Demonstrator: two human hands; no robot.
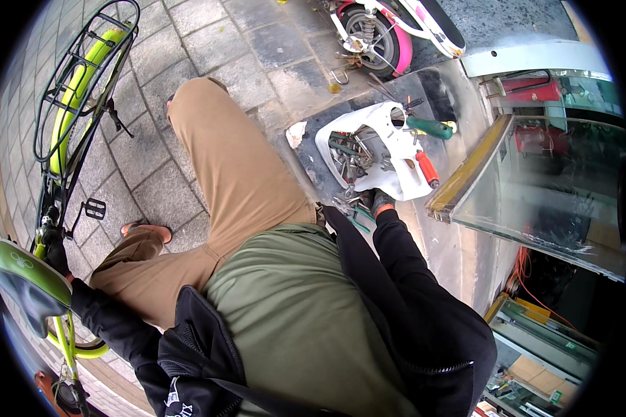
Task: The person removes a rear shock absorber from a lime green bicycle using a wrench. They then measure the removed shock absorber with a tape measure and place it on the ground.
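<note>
My left hand (pixel 57 256), in a dark glove, is beside the green-and-black saddle (pixel 31 278) of a yellow-green bicycle (pixel 68 125). It rests against the frame just under the saddle; its fingers are too dark and hidden to make out. On the right, my gloved right hand (pixel 378 200) reaches down at the near edge of a cut-open white plastic container (pixel 389 182). Its fingers are curled, and what they hold is hidden. Close by lie pliers with green handles (pixel 359 221). Metal tools (pixel 351 149) fill the container, and a red-handled screwdriver (pixel 427 170) stands in its rim.
A green-handled screwdriver (pixel 430 127) is at the container's far side. Behind it stands a pink-and-white scooter (pixel 400 52). A glass display case (pixel 542 187) with a yellowish edge borders the right. The bicycle's pedal (pixel 95 208) juts out over the paving (pixel 167 194) near my foot.
</note>
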